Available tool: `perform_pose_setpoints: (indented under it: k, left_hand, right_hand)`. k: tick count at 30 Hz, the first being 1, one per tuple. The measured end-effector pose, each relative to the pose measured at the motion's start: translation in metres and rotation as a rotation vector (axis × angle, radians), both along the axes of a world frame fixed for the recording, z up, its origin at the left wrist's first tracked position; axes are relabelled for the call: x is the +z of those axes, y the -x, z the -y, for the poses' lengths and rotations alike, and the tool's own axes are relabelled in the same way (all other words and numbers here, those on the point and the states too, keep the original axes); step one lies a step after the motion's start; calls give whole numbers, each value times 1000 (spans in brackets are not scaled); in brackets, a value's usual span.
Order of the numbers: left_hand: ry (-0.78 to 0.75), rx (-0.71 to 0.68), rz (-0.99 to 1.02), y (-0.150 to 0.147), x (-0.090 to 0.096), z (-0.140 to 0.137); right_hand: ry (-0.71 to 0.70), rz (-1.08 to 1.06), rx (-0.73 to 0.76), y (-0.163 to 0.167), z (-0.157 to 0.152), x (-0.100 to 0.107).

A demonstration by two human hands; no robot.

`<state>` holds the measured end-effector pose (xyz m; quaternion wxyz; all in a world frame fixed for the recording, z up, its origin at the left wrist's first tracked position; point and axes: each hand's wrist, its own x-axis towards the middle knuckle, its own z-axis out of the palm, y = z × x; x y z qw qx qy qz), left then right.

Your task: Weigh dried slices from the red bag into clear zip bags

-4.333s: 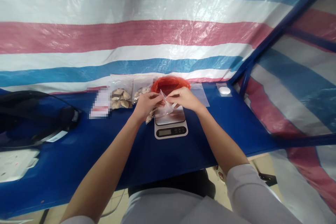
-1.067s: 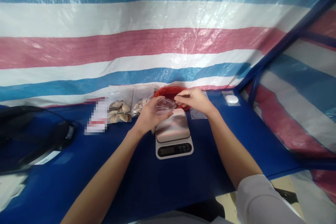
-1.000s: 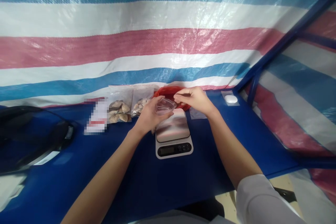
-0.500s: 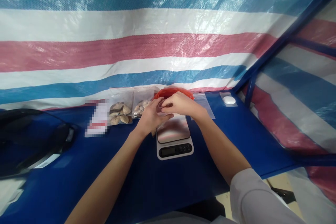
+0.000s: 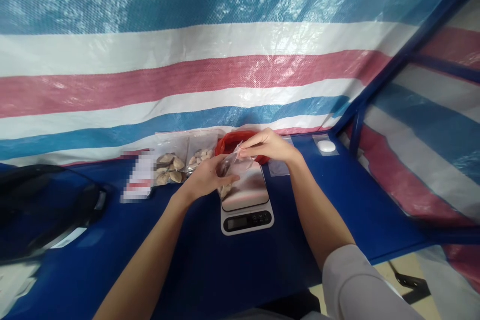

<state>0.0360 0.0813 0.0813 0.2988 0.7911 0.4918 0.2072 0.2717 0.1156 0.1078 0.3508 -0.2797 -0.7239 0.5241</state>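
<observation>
- Left hand [image 5: 209, 174]: its grip is curled around a clear bag [image 5: 233, 164].
- Right hand [image 5: 270, 145]: its grip pinches the top edge of that bag.
- The clear bag is held over the back left part of a white scale [image 5: 247, 223] on the blue surface [image 5: 270, 270].
- 2 filled bags [image 5: 170, 167] sit side by side, left of the scale.
- A red bag [image 5: 226, 140] lies behind the scale, partly hidden by the hands.
- Right of the scale: a flat bag [image 5: 279, 168], then a white oval piece [image 5: 326, 146].

right fingers [image 5: 250, 152]: back on clear bag [image 5: 233, 161] | scale display [image 5: 237, 223]: gone dark
</observation>
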Motion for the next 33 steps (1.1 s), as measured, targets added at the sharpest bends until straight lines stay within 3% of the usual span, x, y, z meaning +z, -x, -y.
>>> perform_pose_setpoints:
  k: [4,10,12,19,26,33]
  left_hand:
    - [24,19,25,3,5,-1]
    - [137,62,385,10,11,-7]
    - [123,76,420,12,14,-11]
    - [-134,202,69,21,34,-25]
    - [-237,57,-141,12,41,-42]
    - [-244,-32,-187,8,42,-52]
  right_hand:
    - [-13,-76,-40,-10,0,2]
    - [69,-160,-171,-18,-1,-2]
    - [121,-194,-227,-18,-7,-9]
    - [259,-307,-430,-10,-34,-34]
    - [294,-278,-441,3,-39,-40]
    - [281,-237,-409,-6,-41,-47]
